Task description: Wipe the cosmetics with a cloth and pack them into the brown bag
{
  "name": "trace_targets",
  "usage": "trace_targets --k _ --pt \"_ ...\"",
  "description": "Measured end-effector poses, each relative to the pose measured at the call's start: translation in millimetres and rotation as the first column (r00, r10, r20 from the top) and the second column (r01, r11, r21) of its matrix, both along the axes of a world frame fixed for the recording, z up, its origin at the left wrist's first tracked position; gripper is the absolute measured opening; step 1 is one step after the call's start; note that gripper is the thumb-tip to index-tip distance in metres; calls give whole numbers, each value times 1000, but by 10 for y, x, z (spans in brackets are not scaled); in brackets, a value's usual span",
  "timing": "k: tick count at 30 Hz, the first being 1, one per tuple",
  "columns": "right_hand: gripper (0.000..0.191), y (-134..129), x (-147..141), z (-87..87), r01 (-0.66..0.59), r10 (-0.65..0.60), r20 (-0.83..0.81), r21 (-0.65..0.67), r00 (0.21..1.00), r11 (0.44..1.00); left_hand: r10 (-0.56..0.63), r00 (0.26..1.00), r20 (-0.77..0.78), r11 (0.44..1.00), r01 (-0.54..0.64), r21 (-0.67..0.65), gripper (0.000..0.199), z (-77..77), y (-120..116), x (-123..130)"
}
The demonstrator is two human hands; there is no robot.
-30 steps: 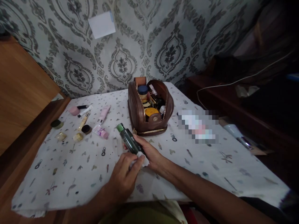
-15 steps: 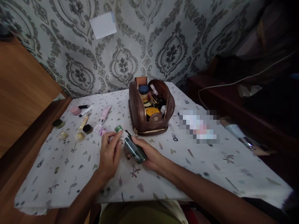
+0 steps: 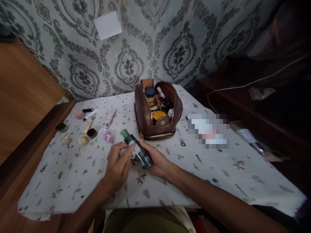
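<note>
- Dark green bottle (image 3: 143,158), green-capped, is held slanting over the printed tablecloth (image 3: 60,174), just in front of the bag.
- Right hand (image 3: 157,160) is wrapped round its side, thumb uppermost, seemingly bracing it for the other hand.
- Left hand (image 3: 119,166), fingers curled nearly together, pinches a white wad (image 3: 133,145) against the bottle's upper face; it's blurred, but I'd say tissue.
- Brown leather bag (image 3: 155,129) stands upright just beyond, zip spread wide, which likely keeps its contents easy to reach: blue-lidded jar (image 3: 150,94), round yellow container (image 3: 159,115), white cap (image 3: 170,113), darker items between.
- Pink tube (image 3: 110,118) and black-lidded pot (image 3: 92,133) lie loose to the left, well apart from the bag.
</note>
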State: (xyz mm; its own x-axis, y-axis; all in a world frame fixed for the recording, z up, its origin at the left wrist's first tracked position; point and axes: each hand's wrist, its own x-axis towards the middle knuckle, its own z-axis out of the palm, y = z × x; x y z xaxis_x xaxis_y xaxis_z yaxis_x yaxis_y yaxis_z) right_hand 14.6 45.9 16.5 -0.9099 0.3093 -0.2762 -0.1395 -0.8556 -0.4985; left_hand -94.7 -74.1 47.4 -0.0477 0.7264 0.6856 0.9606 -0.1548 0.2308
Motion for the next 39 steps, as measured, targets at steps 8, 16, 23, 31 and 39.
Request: trace_targets --k 8,16,23,31,39 --pt "36 -15 4 22 63 -63 -17 20 998 998 61 995 81 998 -63 21 45 23 58 -2" --pt "32 29 7 47 12 -6 70 -86 998 996 -166 983 -80 985 162 -51 59 -95 -171 329" --pt "33 -40 17 -3 3 -2 -32 36 999 999 112 986 121 993 -116 27 40 136 85 -188" --pt "28 46 -9 43 24 -22 39 -44 999 999 -146 982 -121 989 145 -22 42 -77 -140 371" --pt "27 -38 25 22 -12 15 50 -42 999 999 65 995 76 998 -67 18 39 95 11 -116"
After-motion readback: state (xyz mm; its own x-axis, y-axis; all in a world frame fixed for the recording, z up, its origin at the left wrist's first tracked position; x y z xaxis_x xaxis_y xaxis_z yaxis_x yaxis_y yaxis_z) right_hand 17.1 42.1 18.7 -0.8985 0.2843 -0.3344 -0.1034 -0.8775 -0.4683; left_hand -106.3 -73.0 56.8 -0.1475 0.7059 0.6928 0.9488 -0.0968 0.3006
